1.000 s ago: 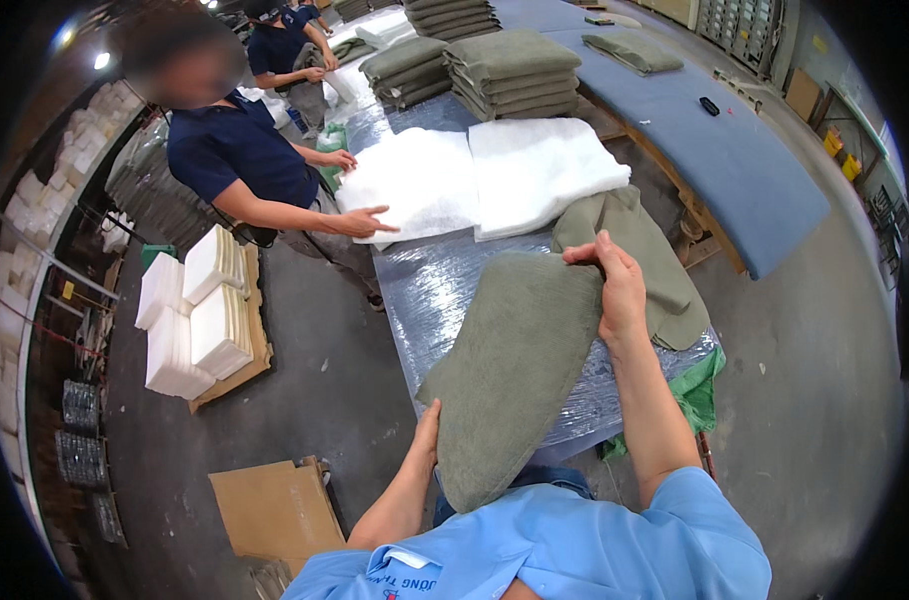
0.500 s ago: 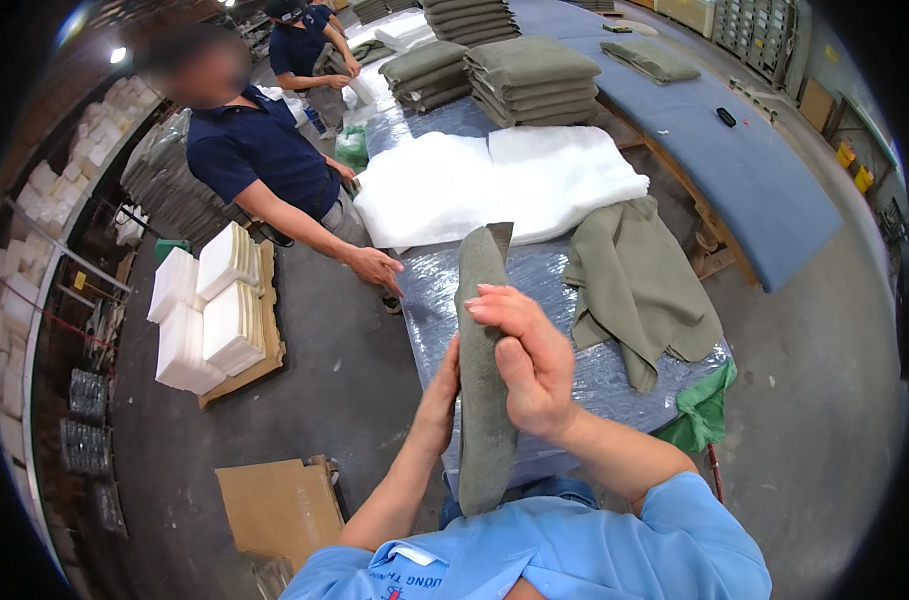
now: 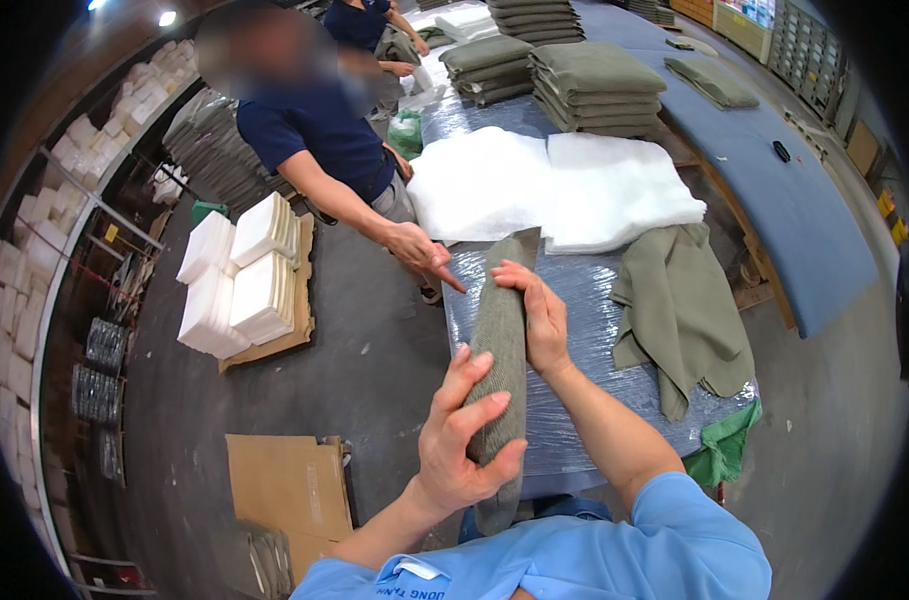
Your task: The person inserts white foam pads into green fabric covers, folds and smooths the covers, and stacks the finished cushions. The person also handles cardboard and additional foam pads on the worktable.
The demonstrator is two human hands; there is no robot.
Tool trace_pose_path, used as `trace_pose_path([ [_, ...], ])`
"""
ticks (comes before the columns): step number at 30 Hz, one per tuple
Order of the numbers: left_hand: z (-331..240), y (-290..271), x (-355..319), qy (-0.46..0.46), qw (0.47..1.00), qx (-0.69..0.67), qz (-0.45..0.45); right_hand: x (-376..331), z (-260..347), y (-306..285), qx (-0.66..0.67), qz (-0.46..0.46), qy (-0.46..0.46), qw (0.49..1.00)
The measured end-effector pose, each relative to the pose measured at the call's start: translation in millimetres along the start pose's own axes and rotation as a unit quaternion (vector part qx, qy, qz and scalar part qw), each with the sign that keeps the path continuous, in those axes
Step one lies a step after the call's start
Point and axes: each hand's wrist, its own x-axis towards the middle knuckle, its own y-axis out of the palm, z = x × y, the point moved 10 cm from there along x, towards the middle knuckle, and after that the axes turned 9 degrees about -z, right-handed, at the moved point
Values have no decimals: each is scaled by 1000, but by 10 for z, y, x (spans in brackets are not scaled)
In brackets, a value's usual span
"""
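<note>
A grey-green fabric cushion (image 3: pixel 501 375) stands on edge in front of me, its narrow side upward and its far corner pointed. My left hand (image 3: pixel 464 430) lies on the cushion's left face, fingers spread, thumb nearer me. My right hand (image 3: pixel 536 318) grips the far right part of it, fingers bent over the top edge. Between the two hands the cushion is held up above a plastic-wrapped table (image 3: pixel 584 400). Beyond it lie white padding sheets (image 3: pixel 484 185). A loose grey-green fabric cover (image 3: pixel 679 310) is spread crumpled to the right.
A co-worker (image 3: pixel 319 150) at the table's left side points a finger toward the cushion. Folded grey-green stacks (image 3: pixel 594 85) stand at the back. A long blue table (image 3: pixel 774 200) runs along the right. White foam stacks (image 3: pixel 259 285) and a cardboard sheet (image 3: pixel 289 485) are on the floor at left.
My left hand has gone from flat along the cushion's side to spread fingers over its face, nearer me. My right hand has moved to the far edge. The co-worker's hand now points.
</note>
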Motion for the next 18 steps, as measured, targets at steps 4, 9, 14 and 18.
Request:
trace_pose_path([
  [4, -34, -78, -183, -11, 998, -55, -20, 164, -367, -112, -49, -18, -5, 999],
  [9, -134, -163, -356, -2, 996, -82, -25, 265, -592, -226, -77, -38, -6, 996],
  [14, -196, -248, -611, -15, 995, -93, -29, 304, -771, -137, -94, -7, 31, 995],
  [18, -153, -159, -733, -77, 974, -210, -31, 366, -1142, -605, -135, -137, 101, 976],
])
